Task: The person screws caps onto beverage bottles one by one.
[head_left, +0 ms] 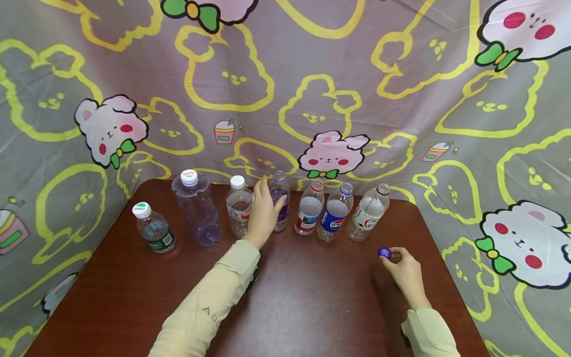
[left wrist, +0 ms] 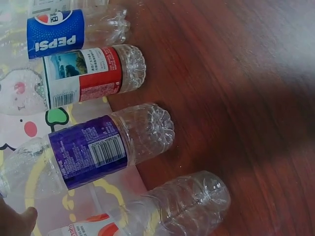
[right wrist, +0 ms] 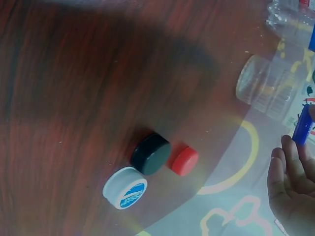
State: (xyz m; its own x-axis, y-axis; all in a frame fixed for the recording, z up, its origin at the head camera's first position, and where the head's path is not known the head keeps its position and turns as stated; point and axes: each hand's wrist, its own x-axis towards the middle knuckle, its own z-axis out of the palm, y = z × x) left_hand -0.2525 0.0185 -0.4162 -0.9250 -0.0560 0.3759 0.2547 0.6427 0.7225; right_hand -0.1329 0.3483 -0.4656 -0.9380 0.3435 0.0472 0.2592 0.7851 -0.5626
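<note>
My right hand (head_left: 407,275) pinches a purple-blue bottle cap (head_left: 384,253) between fingertips and thumb, over the right part of the table. The cap (right wrist: 302,125) is seen edge-on in the right wrist view. My left hand (head_left: 264,210) reaches to an uncapped bottle with a purple label (head_left: 280,198); its fingers are extended and its thumb overlaps the bottle in the head view. Only the thumb shows at the lower left of the left wrist view, near the neck of the purple-labelled bottle (left wrist: 91,150). Just left of this hand stands a white-capped bottle (head_left: 236,203), partly covered by it.
Uncapped red-labelled (head_left: 308,213), Pepsi (head_left: 334,213) and white-labelled (head_left: 368,213) bottles stand to the right. White-capped large (head_left: 196,208) and small (head_left: 156,230) bottles stand left. Black (right wrist: 150,154), red (right wrist: 185,161) and white (right wrist: 125,188) caps lie on the table (head_left: 312,307) before a patterned curtain (head_left: 267,59).
</note>
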